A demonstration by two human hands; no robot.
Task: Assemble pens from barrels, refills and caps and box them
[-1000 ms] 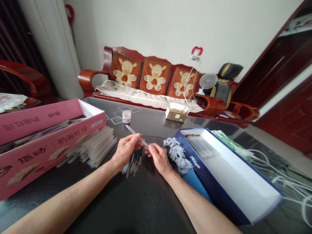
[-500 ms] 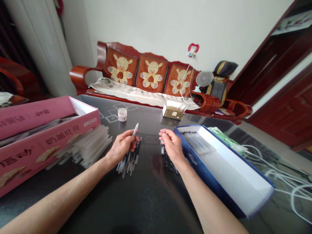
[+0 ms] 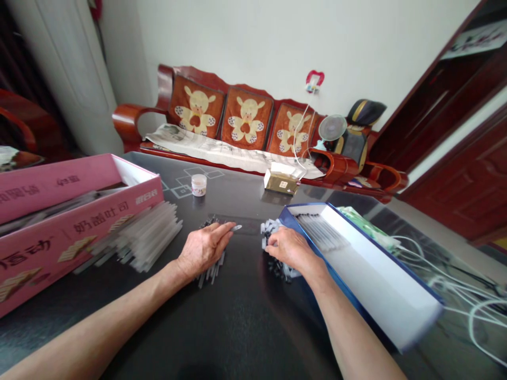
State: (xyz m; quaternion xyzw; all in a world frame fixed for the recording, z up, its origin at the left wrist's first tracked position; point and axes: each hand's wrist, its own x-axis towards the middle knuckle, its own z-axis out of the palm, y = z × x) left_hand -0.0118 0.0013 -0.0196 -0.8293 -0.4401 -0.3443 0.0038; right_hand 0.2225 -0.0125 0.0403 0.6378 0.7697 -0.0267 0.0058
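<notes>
My left hand [image 3: 206, 246] is closed palm down around a slim, pale pen [image 3: 236, 228]. Only its pointed end shows past my fingertips. Beneath that hand lies a bunch of thin grey and dark pen parts [image 3: 212, 273], partly covered. My right hand [image 3: 293, 247] is at a heap of small white and black pieces [image 3: 271, 227] that look like pen caps or plugs. Its thumb and fingers are bent together among them, and whatever is between the fingertips is hidden. Beside this hand, a blue box [image 3: 368, 269] with a white inside holds a row of dark-ended pens [image 3: 320, 231].
At the left, a pink carton [image 3: 146, 191] stands beside a stack of translucent tubes [image 3: 148, 235]. A small jar [image 3: 198, 186] and a tissue box [image 3: 282, 182] sit farther back on the dark table [image 3: 245, 327]. White cables [image 3: 455, 290] lie at the right.
My left hand has turned palm down, tipping the pen from upright to nearly flat, pointing right. My right hand has moved down and right into the heap of small pieces.
</notes>
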